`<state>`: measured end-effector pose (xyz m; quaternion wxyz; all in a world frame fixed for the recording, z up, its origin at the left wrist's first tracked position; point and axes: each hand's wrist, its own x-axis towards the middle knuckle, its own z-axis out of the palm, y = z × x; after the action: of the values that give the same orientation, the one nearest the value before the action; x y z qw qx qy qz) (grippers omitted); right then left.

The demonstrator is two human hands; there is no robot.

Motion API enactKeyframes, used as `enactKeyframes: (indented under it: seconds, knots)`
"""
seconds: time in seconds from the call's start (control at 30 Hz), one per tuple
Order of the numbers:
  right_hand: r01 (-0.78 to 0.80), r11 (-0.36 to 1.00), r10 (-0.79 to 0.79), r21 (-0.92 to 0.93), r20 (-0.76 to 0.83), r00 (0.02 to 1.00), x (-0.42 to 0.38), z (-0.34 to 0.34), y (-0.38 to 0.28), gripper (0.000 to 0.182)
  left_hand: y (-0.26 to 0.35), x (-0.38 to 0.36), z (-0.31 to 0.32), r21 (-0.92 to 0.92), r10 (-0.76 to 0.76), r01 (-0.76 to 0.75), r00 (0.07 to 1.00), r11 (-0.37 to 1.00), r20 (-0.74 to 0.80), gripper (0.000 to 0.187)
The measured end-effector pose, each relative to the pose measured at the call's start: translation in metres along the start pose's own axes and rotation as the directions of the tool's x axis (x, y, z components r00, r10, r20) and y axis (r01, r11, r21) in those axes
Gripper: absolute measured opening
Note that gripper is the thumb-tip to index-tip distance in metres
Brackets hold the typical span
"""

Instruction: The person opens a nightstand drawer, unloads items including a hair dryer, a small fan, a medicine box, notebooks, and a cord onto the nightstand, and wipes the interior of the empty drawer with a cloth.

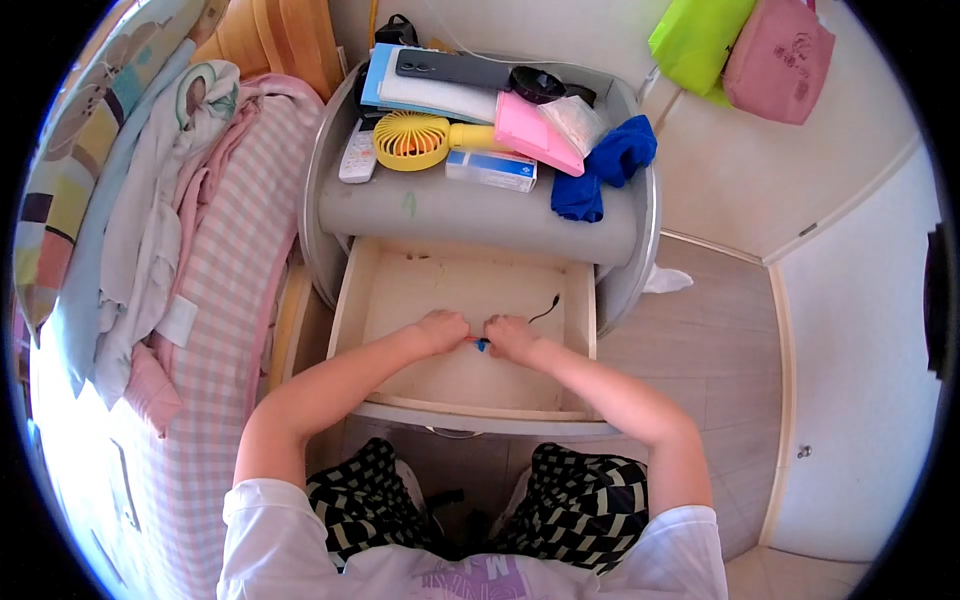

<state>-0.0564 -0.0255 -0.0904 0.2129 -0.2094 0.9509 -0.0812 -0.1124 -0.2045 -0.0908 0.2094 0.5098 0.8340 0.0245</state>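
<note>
Over the pulled-out wooden drawer (400, 385), my two hands are close together with fingers closed. Between them shows a small blue and red thing (481, 344), too small to name. My left hand (443, 331) pinches its red side. At its blue side is my right hand (511, 337), fingers curled in. A thin black cable (547, 311) with a small plug end comes out from behind my right hand and lies toward the drawer's right side. The fingers hide most of what is held.
Above the drawer, the grey nightstand top (470, 210) carries a yellow handheld fan (411, 141), a white remote (358, 153), a small box (491, 170), a pink item (535, 133), a phone (453, 68) and blue cloth (622, 153). A bed (235, 210) stands left, a white door (860, 400) right.
</note>
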Motion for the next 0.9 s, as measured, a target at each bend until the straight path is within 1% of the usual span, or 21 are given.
enactKeyframes:
  seconds: [0.07,0.1,0.17,0.2,0.27,0.3,0.37,0.4,0.43,0.47,0.5,0.53,0.57,0.6,0.63,0.67,0.7,0.77,0.8,0.83,0.9]
  knots:
    - [0.049,0.999,-0.048,0.018,-0.046,0.998,-0.003,-0.001,-0.001,0.025,-0.003,-0.002,-0.001,-0.007,-0.005,0.005,1.000,1.000,0.000,0.013]
    - [0.049,0.999,-0.048,0.015,-0.050,0.998,-0.004,-0.003,-0.001,0.025,-0.002,-0.004,-0.007,-0.003,-0.006,0.006,1.000,1.000,-0.002,0.013]
    - [0.077,0.993,-0.063,0.084,-0.166,0.984,-0.007,-0.005,0.000,0.021,-0.002,-0.011,-0.020,-0.035,-0.029,0.029,1.000,0.999,0.004,0.013]
    - [0.080,0.993,-0.065,0.085,-0.166,0.984,-0.011,-0.012,0.000,0.021,-0.001,-0.017,-0.029,-0.036,-0.032,0.032,0.999,0.999,0.005,0.013]
    - [0.036,0.929,0.010,0.369,-0.123,0.992,-0.022,-0.041,-0.003,0.020,-0.004,-0.032,-0.057,-0.151,-0.026,0.017,0.998,0.988,-0.057,0.017]
    - [0.038,0.928,0.008,0.371,-0.124,0.992,-0.026,-0.054,-0.004,0.020,-0.004,-0.041,-0.074,-0.149,-0.028,0.019,0.998,0.989,-0.055,0.017]
    - [0.074,0.749,0.024,0.659,-0.138,0.990,-0.034,-0.080,-0.006,0.022,-0.004,-0.059,-0.110,-0.419,-0.127,0.110,0.992,0.901,-0.013,0.018]
    - [0.094,0.738,0.047,0.668,-0.189,0.981,-0.040,-0.095,-0.009,0.024,-0.002,-0.067,-0.126,-0.415,-0.128,0.109,0.992,0.903,-0.018,0.018]
    - [0.097,0.741,0.046,0.664,-0.194,0.980,-0.046,-0.113,-0.013,0.024,0.000,-0.075,-0.140,-0.542,-0.162,0.107,0.985,0.834,-0.054,0.018]
    - [0.105,0.704,0.060,0.702,-0.207,0.977,-0.052,-0.131,-0.018,0.025,0.003,-0.081,-0.153,-0.657,-0.198,0.094,0.976,0.748,-0.087,0.018]
    - [0.114,0.667,0.076,0.736,-0.219,0.973,-0.055,-0.145,-0.020,0.025,0.007,-0.086,-0.166,-0.653,-0.199,0.089,0.975,0.752,-0.096,0.018]
    - [0.205,0.679,0.028,0.705,-0.304,0.952,-0.057,-0.157,-0.020,0.025,0.011,-0.091,-0.178,-0.669,-0.203,0.034,0.963,0.742,-0.177,0.015]
    - [0.210,0.686,0.028,0.697,-0.313,0.949,-0.060,-0.170,-0.021,0.025,0.013,-0.092,-0.187,-0.681,-0.208,-0.024,0.944,0.732,-0.256,0.013]
    - [0.187,0.594,0.082,0.783,-0.291,0.953,-0.067,-0.189,-0.028,0.025,0.012,-0.091,-0.194,-0.673,-0.204,-0.033,0.941,0.739,-0.269,0.013]
    - [0.167,0.491,0.133,0.855,-0.263,0.956,-0.071,-0.205,-0.032,0.026,0.011,-0.090,-0.201,-0.734,-0.228,-0.087,0.920,0.674,-0.318,0.013]
    - [0.216,0.504,0.113,0.836,-0.312,0.943,-0.071,-0.216,-0.030,0.026,0.009,-0.088,-0.210,-0.783,-0.254,-0.146,0.896,0.604,-0.363,0.012]
    - [0.225,0.515,0.111,0.827,-0.325,0.939,-0.073,-0.230,-0.031,0.026,0.010,-0.086,-0.222,-0.775,-0.250,-0.156,0.892,0.613,-0.378,0.012]
    - [0.363,0.557,0.160,0.747,-0.525,0.836,-0.075,-0.256,-0.036,0.027,0.013,-0.080,-0.248,-0.783,-0.332,-0.315,0.774,0.536,-0.539,0.011]
    - [0.416,0.632,0.147,0.654,-0.628,0.764,-0.071,-0.268,-0.034,0.025,0.012,-0.076,-0.261,-0.769,-0.326,-0.380,0.743,0.513,-0.585,0.012]
    - [0.418,0.640,0.142,0.645,-0.634,0.760,-0.068,-0.282,-0.035,0.025,0.010,-0.070,-0.276,-0.763,-0.323,-0.390,0.736,0.516,-0.595,0.012]
    - [0.503,0.727,0.137,0.466,-0.817,0.560,-0.062,-0.310,-0.038,0.024,0.006,-0.056,-0.305,-0.625,-0.331,-0.495,0.558,0.603,-0.761,0.014]
